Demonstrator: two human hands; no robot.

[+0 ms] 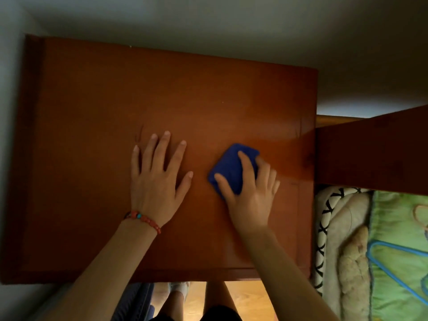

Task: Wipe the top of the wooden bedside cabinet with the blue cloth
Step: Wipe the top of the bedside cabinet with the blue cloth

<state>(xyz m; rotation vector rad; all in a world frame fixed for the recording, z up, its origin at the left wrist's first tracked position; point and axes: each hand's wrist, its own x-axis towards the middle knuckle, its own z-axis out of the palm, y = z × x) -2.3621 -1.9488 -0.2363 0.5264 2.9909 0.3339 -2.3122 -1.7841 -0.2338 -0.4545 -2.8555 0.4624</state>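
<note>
Both hands are down on the cabinet top [92, 93]: my left hand [157, 174] lies flat with fingers spread, holding nothing, just bracing me, while my right hand [250, 188] presses on the folded blue cloth [229, 167], thumb and forefinger splayed over it. That cloth sits right of centre, near the edge by the bed [393, 228]. To wipe well, I judge I should keep even pressure, run long overlapping strokes out to the far corners, and lift my left hand when the cloth reaches it.
</note>
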